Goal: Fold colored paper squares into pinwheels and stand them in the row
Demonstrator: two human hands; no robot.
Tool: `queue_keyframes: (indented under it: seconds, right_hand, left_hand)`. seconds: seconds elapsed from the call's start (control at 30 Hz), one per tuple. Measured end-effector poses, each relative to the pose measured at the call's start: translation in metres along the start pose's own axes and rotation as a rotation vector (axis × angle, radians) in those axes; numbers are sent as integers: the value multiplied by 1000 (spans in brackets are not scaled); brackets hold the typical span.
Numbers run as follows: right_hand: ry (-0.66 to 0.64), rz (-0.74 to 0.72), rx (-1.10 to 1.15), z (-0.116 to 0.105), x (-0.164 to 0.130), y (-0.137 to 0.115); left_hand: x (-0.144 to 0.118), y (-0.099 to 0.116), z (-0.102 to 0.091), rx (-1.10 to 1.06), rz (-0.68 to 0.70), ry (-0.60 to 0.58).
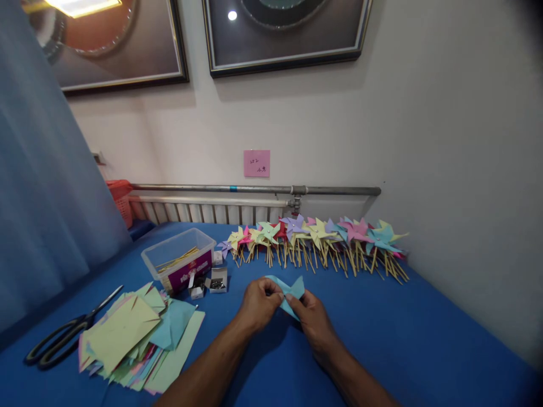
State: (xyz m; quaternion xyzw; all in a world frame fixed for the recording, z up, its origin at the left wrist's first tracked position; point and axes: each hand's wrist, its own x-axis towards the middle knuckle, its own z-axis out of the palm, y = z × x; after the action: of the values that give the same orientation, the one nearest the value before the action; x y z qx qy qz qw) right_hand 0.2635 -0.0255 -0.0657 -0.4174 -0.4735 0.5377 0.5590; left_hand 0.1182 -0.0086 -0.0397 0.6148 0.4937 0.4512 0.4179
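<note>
A light blue paper pinwheel [296, 288], partly folded, is held up between my two hands over the blue cloth. My left hand [259, 305] pinches its left side near the middle, thumb and fingers pressed together. On the other side my right hand [313, 316] grips the paper, its thumb close to the centre. Whether a pin sits under the thumbs is hidden. To the left lies a pile of cut paper sheets [123, 333] in yellow, green, blue and pink. Small open boxes of metal pins [218, 284] stand between the pile and my hands.
A clear plastic tub [180, 240] holds thin sticks. Black-handled scissors [70, 333] lie left of the paper pile. Many finished pinwheels on sticks [316, 237] line the back along the wall. Behind them run a grey pipe [263, 189] and a radiator; a blue curtain [46, 186] hangs left.
</note>
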Motion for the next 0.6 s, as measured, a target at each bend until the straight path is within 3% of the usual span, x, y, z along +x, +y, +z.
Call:
queue_keyframes:
  seconds: [0.43, 0.6]
  right_hand:
    - [-5, -6, -28, -2, 2, 3]
    - [-20, 6, -22, -2, 0, 2]
  left_hand:
    - [-4, 6, 0, -12, -9, -9]
    - [-3, 6, -1, -33, 47, -38]
